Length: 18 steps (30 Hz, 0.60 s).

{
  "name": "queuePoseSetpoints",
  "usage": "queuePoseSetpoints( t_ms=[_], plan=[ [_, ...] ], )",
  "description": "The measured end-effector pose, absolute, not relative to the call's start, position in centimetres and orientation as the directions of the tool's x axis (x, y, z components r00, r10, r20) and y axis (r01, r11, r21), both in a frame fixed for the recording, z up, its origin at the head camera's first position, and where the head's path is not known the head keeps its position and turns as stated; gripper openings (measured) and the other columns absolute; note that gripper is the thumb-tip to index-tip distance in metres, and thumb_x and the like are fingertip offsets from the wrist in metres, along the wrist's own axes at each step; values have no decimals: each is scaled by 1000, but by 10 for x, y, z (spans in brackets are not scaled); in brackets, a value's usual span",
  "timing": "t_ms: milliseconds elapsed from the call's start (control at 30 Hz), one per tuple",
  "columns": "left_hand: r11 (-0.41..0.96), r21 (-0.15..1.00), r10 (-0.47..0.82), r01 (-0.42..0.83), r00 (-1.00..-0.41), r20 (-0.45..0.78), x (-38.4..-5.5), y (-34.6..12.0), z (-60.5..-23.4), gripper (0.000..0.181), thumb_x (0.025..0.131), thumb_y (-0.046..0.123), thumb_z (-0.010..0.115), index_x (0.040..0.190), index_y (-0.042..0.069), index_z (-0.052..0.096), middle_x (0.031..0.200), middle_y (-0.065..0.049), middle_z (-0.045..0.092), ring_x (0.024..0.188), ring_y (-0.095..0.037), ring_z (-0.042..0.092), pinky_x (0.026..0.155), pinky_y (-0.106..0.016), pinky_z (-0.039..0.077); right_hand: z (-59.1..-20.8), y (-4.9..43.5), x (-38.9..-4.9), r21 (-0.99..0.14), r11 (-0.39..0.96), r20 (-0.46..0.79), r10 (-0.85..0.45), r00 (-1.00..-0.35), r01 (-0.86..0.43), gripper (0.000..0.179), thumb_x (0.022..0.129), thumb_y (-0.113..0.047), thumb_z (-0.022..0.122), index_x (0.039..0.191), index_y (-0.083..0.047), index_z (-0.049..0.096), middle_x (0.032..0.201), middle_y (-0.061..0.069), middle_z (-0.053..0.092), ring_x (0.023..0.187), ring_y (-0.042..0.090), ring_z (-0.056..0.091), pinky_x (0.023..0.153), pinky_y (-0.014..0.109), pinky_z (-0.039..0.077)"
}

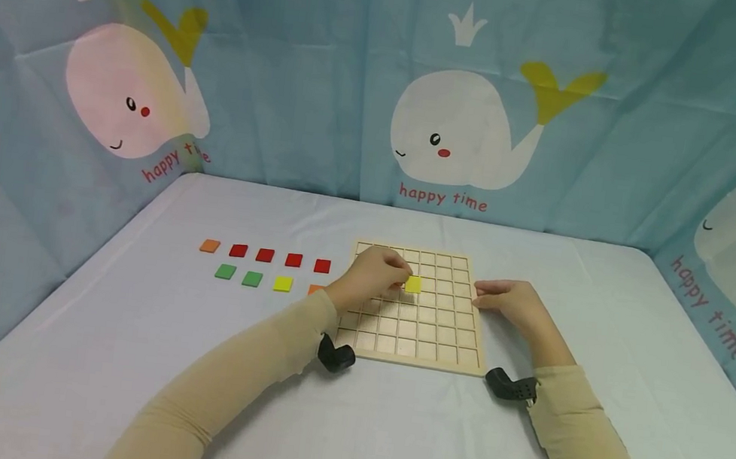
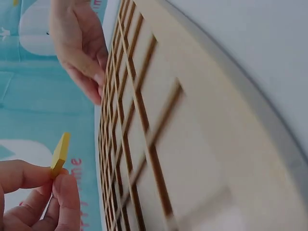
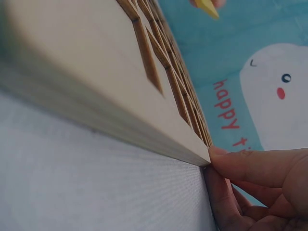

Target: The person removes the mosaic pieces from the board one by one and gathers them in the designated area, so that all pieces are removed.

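A yellow square tile (image 1: 412, 284) is pinched between the thumb and fingertips of my left hand (image 1: 372, 275). In the left wrist view the tile (image 2: 60, 151) stands tilted up, clear of the light wooden grid board (image 2: 202, 115). My right hand (image 1: 511, 302) is at the right edge of that board (image 1: 427, 333). The right wrist view shows the right thumb (image 3: 255, 166) on the board's edge, with the index finger (image 3: 222, 195) lower against its side. Part of the grid is hidden behind my left hand.
Left of the board lie two rows of tiles: several red tiles (image 1: 265, 256), two green tiles (image 1: 224, 271), another yellow tile (image 1: 283, 284) and an orange tile (image 1: 210, 246). A second orange tile (image 1: 316, 289) is partly covered by my left arm. A whale-print curtain (image 1: 329, 89) stands behind the white table (image 1: 386, 428).
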<state>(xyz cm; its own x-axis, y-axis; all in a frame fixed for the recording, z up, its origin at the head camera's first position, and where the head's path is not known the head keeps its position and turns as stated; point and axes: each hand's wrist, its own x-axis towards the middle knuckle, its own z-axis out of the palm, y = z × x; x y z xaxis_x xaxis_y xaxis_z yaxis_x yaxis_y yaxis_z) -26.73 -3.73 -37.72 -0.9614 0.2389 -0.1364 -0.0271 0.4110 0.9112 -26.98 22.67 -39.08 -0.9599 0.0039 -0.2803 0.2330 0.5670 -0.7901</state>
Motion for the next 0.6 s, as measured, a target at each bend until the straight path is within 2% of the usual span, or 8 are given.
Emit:
queuePoseSetpoints(
  t_ms=[133,200,267,367,433,500,600],
  plan=[
    [437,897,189,-73,-967,-170,-268,-62,-376,16,94,15,63,102,8,73,96,-6,70,83,-15,66,83,-28,55,-392,227,-269,-788,569,-281,9,-960,235,52,88,-17,73,137,-3,59,134,16,63,128,30,56,112,47,40],
    [465,880,157,-100,-969,-193,-267,-72,-375,16,93,16,63,102,9,74,97,-5,71,84,-15,65,77,-27,55,-392,227,-269,-789,567,-279,12,-960,237,52,88,-16,73,137,-3,59,134,17,63,128,31,56,112,47,40],
    [503,853,117,-136,-968,-223,-266,-82,-375,14,93,20,64,100,12,74,94,-3,71,84,-14,64,62,-25,48,-391,228,-269,-790,565,-280,14,-960,239,53,88,-16,74,137,-2,58,134,17,63,129,31,56,112,47,40],
    [543,825,86,-158,-967,-242,-265,-96,-375,15,92,23,65,99,14,74,93,-2,72,86,-15,63,59,-25,44,-390,228,-268,-788,569,-279,13,-960,237,54,88,-17,74,137,-2,58,135,17,62,130,32,55,113,48,39],
    [546,820,75,-172,-965,-252,-264,-107,-377,16,92,24,65,101,14,74,95,-3,72,88,-16,63,63,-26,48,-391,228,-268,-783,578,-278,6,-961,230,54,88,-18,74,137,-2,58,136,17,62,129,32,55,112,49,38],
    [541,823,78,-174,-964,-255,-262,-118,-376,19,93,25,64,104,12,73,101,-4,71,91,-17,64,78,-26,52,-391,228,-268,-779,586,-275,0,-961,223,53,89,-18,73,138,-3,58,136,18,62,127,32,56,112,49,39],
    [527,828,70,-190,-962,-265,-260,-136,-375,23,93,27,62,108,12,72,110,-5,69,97,-20,64,89,-31,52,-392,228,-269,-777,591,-272,-4,-962,217,52,89,-18,73,138,-4,58,136,18,61,126,31,57,110,48,41]
  ],
)
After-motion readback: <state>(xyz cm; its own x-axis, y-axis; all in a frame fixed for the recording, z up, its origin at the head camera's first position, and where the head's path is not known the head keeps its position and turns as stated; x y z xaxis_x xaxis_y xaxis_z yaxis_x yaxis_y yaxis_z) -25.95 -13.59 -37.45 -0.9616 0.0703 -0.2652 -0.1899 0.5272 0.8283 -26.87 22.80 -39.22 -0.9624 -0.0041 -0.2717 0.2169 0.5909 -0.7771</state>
